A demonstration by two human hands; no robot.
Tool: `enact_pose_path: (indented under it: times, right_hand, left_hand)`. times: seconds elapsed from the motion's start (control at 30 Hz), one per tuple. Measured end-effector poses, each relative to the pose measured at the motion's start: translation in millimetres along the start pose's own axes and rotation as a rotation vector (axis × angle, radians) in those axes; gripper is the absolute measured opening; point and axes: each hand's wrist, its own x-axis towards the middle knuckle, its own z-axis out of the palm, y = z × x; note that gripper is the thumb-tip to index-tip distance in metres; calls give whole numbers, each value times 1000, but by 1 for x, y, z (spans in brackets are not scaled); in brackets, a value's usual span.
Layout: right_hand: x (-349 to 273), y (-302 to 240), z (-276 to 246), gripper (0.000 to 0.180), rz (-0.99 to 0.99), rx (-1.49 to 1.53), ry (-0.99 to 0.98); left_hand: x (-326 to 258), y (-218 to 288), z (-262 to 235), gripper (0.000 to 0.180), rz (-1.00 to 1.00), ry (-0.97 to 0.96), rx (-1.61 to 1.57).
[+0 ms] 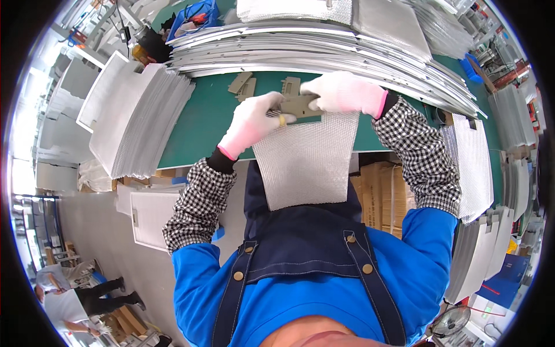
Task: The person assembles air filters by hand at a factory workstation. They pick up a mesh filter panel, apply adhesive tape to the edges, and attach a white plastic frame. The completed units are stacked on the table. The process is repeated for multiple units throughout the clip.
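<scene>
Silvery mesh panel (306, 165) spans frame centre; your left hand (254, 120) and right hand (342, 92) pinch the beige plate (299, 107) above; uneven pressure could skew it.

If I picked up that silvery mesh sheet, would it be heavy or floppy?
Probably light: the mesh sheet looks thin. It seems fairly stiff, reaching nearly flat past the green table. With its bottom edge unframed, it might bend if pushed.

A silvery mesh sheet (306, 162) has an olive-grey plate (300, 106) at its far edge
</scene>
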Motion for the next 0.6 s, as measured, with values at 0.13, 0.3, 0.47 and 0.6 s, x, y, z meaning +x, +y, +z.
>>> enact_pose_path:
  times: [0.13, 0.3, 0.47, 0.6]
  right_hand:
    - [-11, 30, 20, 59, 94, 309, 108]
    - [-7, 46, 25, 63, 109, 419, -43]
    - [-9, 44, 28, 46, 50, 289, -79]
    - [-8, 45, 32, 39, -7, 197, -103]
  left_hand:
    - [4, -20, 2, 28, 10, 74, -179]
    - [13, -33, 13, 25, 118, 71, -223]
    - [10, -32, 10, 16, 188, 58, -112]
    - [9, -25, 4, 17, 198, 25, -120]
